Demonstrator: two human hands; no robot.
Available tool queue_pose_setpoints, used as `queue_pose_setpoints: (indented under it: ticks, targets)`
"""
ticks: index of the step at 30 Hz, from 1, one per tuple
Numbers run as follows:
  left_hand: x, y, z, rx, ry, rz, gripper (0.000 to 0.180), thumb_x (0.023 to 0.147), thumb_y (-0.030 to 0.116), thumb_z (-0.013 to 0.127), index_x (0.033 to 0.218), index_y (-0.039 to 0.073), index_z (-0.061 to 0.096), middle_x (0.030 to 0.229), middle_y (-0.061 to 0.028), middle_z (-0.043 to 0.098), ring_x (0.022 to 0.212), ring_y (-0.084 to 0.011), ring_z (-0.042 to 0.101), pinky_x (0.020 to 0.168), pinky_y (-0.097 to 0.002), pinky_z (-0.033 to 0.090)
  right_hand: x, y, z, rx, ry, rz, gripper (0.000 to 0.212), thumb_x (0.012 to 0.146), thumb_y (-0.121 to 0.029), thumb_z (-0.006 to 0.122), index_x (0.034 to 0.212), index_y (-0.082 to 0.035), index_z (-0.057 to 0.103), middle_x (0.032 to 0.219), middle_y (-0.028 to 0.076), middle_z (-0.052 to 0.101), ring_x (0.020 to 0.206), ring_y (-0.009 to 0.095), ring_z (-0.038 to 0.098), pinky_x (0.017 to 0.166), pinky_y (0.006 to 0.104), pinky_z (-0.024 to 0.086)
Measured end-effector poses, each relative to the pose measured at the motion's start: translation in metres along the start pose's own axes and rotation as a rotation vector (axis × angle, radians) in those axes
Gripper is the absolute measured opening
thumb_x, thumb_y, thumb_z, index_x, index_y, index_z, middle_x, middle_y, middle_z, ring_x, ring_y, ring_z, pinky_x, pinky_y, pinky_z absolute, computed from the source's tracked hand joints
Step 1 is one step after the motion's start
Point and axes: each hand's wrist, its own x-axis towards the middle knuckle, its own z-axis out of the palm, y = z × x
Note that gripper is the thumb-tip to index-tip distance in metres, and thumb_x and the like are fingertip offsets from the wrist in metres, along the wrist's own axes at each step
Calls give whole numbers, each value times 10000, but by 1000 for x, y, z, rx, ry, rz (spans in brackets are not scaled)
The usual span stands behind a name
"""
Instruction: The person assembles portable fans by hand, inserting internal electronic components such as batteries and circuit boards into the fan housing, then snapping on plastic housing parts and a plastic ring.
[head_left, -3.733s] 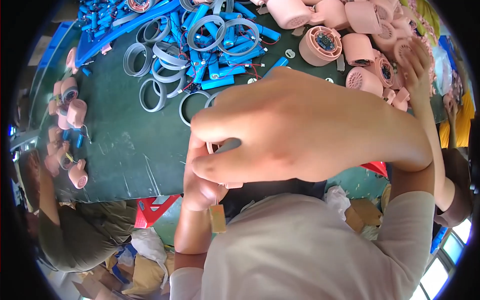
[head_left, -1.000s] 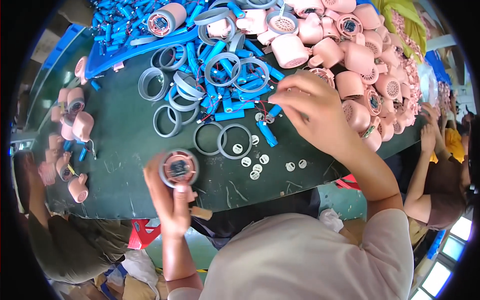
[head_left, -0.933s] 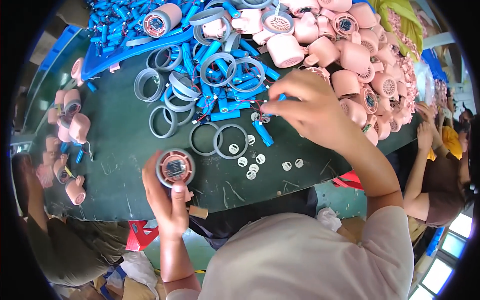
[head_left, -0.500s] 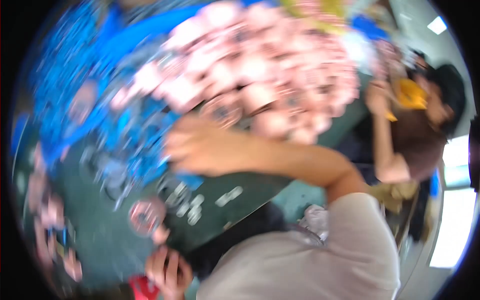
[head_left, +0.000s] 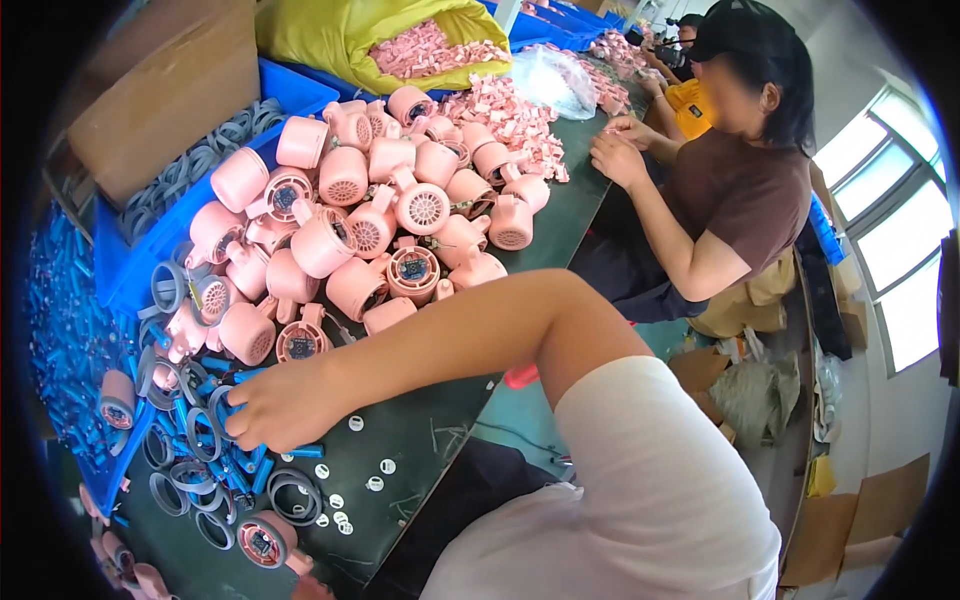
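My right hand (head_left: 288, 405) reaches over a loose heap of blue cylindrical batteries (head_left: 255, 470) and grey rings (head_left: 204, 434). Its fingers are bent down together at the edge of this heap, and whatever is under the fingertips is hidden. Behind the forearm rises a big pile of pink fan housings (head_left: 322, 242), round with stubby handles, some showing a grille and others a circuit board. One separate pink housing (head_left: 262, 541) lies near the lower edge, circuit side up, beside more grey rings (head_left: 294, 497). My left hand is out of view.
A blue bin (head_left: 150, 262) of grey rings stands at the back left, by a cardboard sheet (head_left: 165, 105). White discs (head_left: 388, 466) dot the green table (head_left: 425, 440). Small pink parts (head_left: 505, 120) spill from a yellow sack (head_left: 330, 45). A co-worker (head_left: 735, 190) sits to the right.
The view has swung and sharpened. My right hand stays over the batteries and rings, while my left hand, earlier by the separate pink housing, has left the picture.
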Motion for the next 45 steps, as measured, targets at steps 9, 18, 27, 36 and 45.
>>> queue_pose_setpoints:
  ticks: [9,18,27,36,45]
  targets:
    - [24,18,43,-397,588,-583,152,896,-1,581,1008,-103,595,947,-203,649,793,-242,650,732,-328,565,42,-3,-20,1428,695,846,130,914,-143,534,905,-27,476,894,85,614,861,165,603,732,307,478]
    - [27,19,47,-712,546,-671,167,887,19,608,1020,-80,584,937,-198,658,821,-244,650,740,-329,559,41,-103,-14,1199,507,885,72,841,-100,630,844,-31,609,700,68,595,612,221,587,553,313,443]
    - [41,23,53,-581,537,-706,192,881,-19,597,1056,-86,554,1033,-211,632,883,-255,649,779,-329,571,51,-110,-7,1246,441,674,163,896,-53,480,1055,-24,493,1021,156,561,903,327,560,764,409,433]
    - [23,18,45,-507,498,-679,154,873,-43,600,1021,-66,563,956,-192,638,795,-235,642,714,-317,564,3,-55,-50,1319,522,1004,160,870,-138,654,946,-10,598,904,60,704,849,143,644,743,288,494]
    - [10,16,48,-667,655,-939,244,898,21,567,1133,-42,547,1015,-139,635,881,-188,628,774,-265,520,22,-71,-35,1172,561,971,133,830,-106,692,899,5,669,840,102,659,769,189,636,674,298,486]
